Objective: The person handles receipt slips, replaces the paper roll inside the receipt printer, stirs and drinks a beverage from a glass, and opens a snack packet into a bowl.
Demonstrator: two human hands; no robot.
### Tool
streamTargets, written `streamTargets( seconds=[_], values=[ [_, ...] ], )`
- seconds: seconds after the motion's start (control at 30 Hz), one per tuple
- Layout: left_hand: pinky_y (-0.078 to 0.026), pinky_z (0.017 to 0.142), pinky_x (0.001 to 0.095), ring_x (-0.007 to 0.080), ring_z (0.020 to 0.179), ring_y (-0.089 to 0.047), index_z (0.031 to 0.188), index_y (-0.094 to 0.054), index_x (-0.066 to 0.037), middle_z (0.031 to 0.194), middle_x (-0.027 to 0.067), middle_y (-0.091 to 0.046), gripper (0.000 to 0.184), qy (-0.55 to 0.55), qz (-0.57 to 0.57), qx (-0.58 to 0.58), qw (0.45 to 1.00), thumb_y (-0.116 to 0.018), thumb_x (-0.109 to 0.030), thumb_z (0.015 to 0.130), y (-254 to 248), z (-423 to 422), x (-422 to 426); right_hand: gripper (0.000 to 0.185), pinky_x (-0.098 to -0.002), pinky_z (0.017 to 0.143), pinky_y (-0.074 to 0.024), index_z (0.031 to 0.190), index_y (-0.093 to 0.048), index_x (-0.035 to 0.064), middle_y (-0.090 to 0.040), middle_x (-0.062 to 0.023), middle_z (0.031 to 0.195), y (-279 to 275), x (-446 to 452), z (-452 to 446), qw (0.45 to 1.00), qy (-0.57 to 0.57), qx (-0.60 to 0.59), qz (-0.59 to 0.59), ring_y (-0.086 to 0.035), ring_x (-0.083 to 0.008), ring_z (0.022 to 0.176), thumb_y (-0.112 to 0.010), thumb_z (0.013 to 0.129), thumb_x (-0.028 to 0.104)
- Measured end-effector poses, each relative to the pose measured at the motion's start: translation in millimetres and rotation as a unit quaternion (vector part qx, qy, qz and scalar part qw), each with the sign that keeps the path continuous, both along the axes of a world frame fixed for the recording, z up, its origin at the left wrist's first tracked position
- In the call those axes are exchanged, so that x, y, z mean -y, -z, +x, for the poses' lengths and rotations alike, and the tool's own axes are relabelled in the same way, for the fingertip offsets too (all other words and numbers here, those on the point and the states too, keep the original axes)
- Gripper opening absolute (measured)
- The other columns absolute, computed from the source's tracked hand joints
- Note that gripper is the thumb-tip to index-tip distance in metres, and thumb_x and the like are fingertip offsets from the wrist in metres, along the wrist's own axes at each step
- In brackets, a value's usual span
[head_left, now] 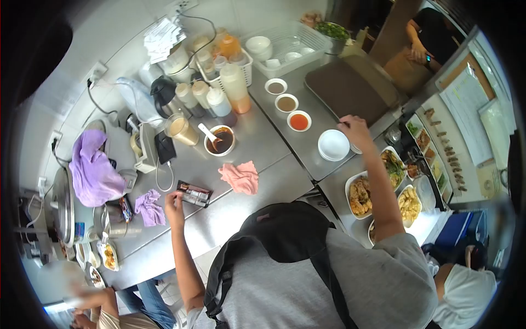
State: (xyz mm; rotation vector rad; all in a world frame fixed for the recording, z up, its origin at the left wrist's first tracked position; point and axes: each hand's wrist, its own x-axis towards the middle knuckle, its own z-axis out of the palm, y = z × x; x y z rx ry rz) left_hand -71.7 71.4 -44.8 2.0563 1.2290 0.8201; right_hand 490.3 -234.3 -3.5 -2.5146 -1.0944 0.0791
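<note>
My left hand (pixel 174 209) is over the front of the steel counter with its fingers pinched together, right beside a black flat packet or case (pixel 193 194). Whether the fingertips touch it or hold something small, I cannot make out. On the right, my right hand (pixel 356 131) is stretched forward above a stack of white bowls (pixel 333 145), near the edge of a brown tray (pixel 353 88). Its fingers are curled, with something small and dark at the tips. Three small bowls of sauce (pixel 299 121) stand in a row left of the white stack.
A bowl of dark sauce with a white spoon (pixel 220 141) and a pink cloth (pixel 240 177) lie on the counter. Squeeze bottles (pixel 236 88) crowd the back. Food dishes (pixel 359 194) stand under my right forearm. Other people (pixel 466 293) are at both sides.
</note>
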Motion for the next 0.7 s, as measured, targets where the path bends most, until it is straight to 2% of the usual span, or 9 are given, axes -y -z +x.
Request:
streamTargets(
  seconds=[0.03, 0.13, 0.23, 0.27, 0.37, 0.47, 0.57, 0.63, 0.7],
  values=[
    [-0.045, 0.081, 0.0336, 0.0227, 0.086, -0.06, 0.097, -0.063, -0.002, 0.091, 0.0098, -0.064, 0.02, -0.018, -0.015, 0.007, 1.0, -0.063, -0.021, 0.091, 3.4, -4.2, -6.4, 0.038, -0.0416, 0.1, -0.0381, 0.11, -0.063, 0.0088, -0.065, -0.0138, 0.109, -5.2, 21.9, 15.5, 0.997, 0.04, -0.013, -0.058, -0.057, -0.0291, 0.11, -0.066, 0.079, 0.031],
    [-0.045, 0.082, 0.0363, 0.0265, 0.09, -0.06, 0.104, -0.065, -0.001, 0.094, 0.0129, -0.064, 0.026, -0.039, 0.041, -0.076, 0.995, -0.062, -0.023, 0.092, 26.4, -22.4, -37.6, 0.057, -0.0388, 0.095, -0.0445, 0.126, -0.056, 0.0108, -0.061, -0.0161, 0.121, 32.7, 74.4, 69.5, 0.972, 0.088, -0.037, -0.214, -0.054, -0.0328, 0.116, -0.07, 0.073, 0.028],
    [-0.044, 0.085, 0.0394, 0.0311, 0.094, -0.059, 0.107, -0.065, -0.001, 0.099, 0.0156, -0.062, 0.027, -0.076, 0.15, -0.086, 0.982, -0.061, -0.023, 0.092, -11.4, 4.6, -28.8, 0.082, -0.0367, 0.099, -0.0424, 0.14, -0.041, 0.007, -0.056, -0.0184, 0.128, 59.5, 96.3, 81.3, 0.962, 0.054, -0.24, -0.117, -0.052, -0.0303, 0.121, -0.072, 0.068, 0.029],
    [-0.044, 0.086, 0.0413, 0.0342, 0.097, -0.057, 0.107, -0.065, -0.003, 0.104, 0.017, -0.06, 0.021, -0.066, 0.145, -0.062, 0.985, -0.06, -0.016, 0.09, -27.8, 17.3, -23.8, 0.096, -0.0348, 0.101, -0.0406, 0.145, -0.029, 0.0031, -0.048, -0.0198, 0.135, 61.8, 96.6, 79.6, 0.963, 0.018, -0.25, -0.099, -0.05, -0.0286, 0.122, -0.077, 0.064, 0.026],
    [-0.044, 0.088, 0.0405, 0.0342, 0.097, -0.057, 0.106, -0.065, -0.004, 0.102, 0.0166, -0.06, 0.02, -0.011, 0.179, -0.056, 0.982, -0.058, -0.007, 0.087, -67.2, 59.6, -6.9, 0.105, -0.0354, 0.103, -0.0401, 0.146, -0.029, 0.0082, -0.044, -0.0216, 0.138, 38.2, 85.5, 49.8, 0.955, 0.015, -0.291, -0.048, -0.05, -0.0318, 0.122, -0.082, 0.057, 0.023],
    [-0.045, 0.088, 0.0389, 0.0331, 0.097, -0.058, 0.102, -0.065, -0.004, 0.1, 0.016, -0.061, 0.022, 0.056, 0.165, -0.013, 0.985, -0.057, 0.002, 0.082, -100.1, 112.1, 10.9, 0.108, -0.038, 0.103, -0.0415, 0.143, -0.032, 0.013, -0.043, -0.0222, 0.137, 39.6, 68.1, 30.5, 0.979, 0.066, -0.125, -0.145, -0.05, -0.0344, 0.121, -0.086, 0.05, 0.023],
    [-0.046, 0.085, 0.0376, 0.0319, 0.096, -0.06, 0.098, -0.066, -0.004, 0.099, 0.0153, -0.061, 0.022, 0.108, 0.159, 0.006, 0.981, -0.058, 0.005, 0.08, -111.7, 142.8, 18.8, 0.102, -0.0463, 0.098, -0.0445, 0.135, -0.04, 0.0208, -0.052, -0.025, 0.121, 42.9, 57.8, 20.7, 0.98, 0.14, -0.102, -0.102, -0.053, -0.0402, 0.114, -0.086, 0.044, 0.026],
    [-0.047, 0.083, 0.0372, 0.0312, 0.093, -0.06, 0.095, -0.066, -0.004, 0.098, 0.0148, -0.061, 0.021, 0.125, 0.15, 0.02, 0.981, -0.059, 0.006, 0.078, -118.2, 159.7, 21.1, 0.097, -0.0431, 0.095, -0.0461, 0.129, -0.044, 0.0167, -0.057, -0.0205, 0.116, 56.2, 73.1, 46.5, 0.979, 0.123, -0.141, -0.082, -0.056, -0.036, 0.111, -0.087, 0.043, 0.023],
    [-0.048, 0.081, 0.037, 0.0306, 0.091, -0.061, 0.092, -0.067, -0.004, 0.096, 0.0144, -0.062, 0.02, 0.129, 0.136, 0.035, 0.982, -0.059, 0.006, 0.078, -123.7, 166.2, 24.7, 0.093, -0.041, 0.094, -0.0467, 0.128, -0.046, 0.0149, -0.059, -0.0174, 0.112, 34.1, 70.6, 68.2, 0.979, 0.103, -0.174, -0.004, -0.057, -0.0318, 0.109, -0.087, 0.045, 0.023]
  ],
)
